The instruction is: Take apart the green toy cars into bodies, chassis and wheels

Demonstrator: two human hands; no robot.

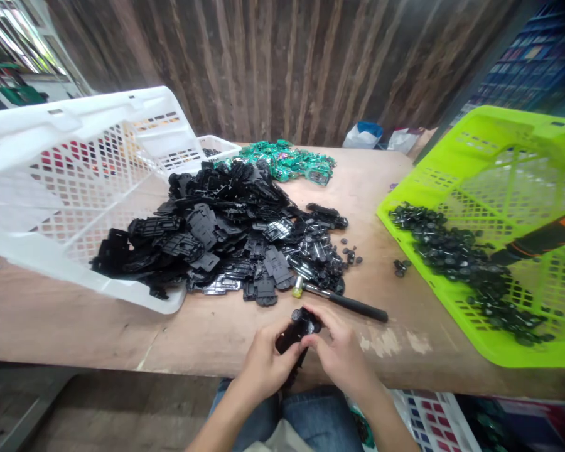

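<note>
My left hand [268, 355] and my right hand [336, 348] are closed around one black plastic toy car chassis [289, 339] at the table's front edge, above my lap. A small round black wheel [296, 316] shows at its top end; its lower part is partly hidden by my fingers. Just beyond my hands lies a hammer [353, 306] with a black grip and a yellowish head end. A large heap of flat black plastic chassis [226, 232] spreads behind it, with shiny wheel-and-axle pieces [317, 251] along its right side.
At left, a white basket [169, 304] lies tipped on its side. A tilted lime-green basket [489, 351] at right holds black wheels on axles [452, 251] and an orange-black tool [541, 238]. Green parts [287, 162] are piled at the back. A few loose wheels [401, 267] dot the table.
</note>
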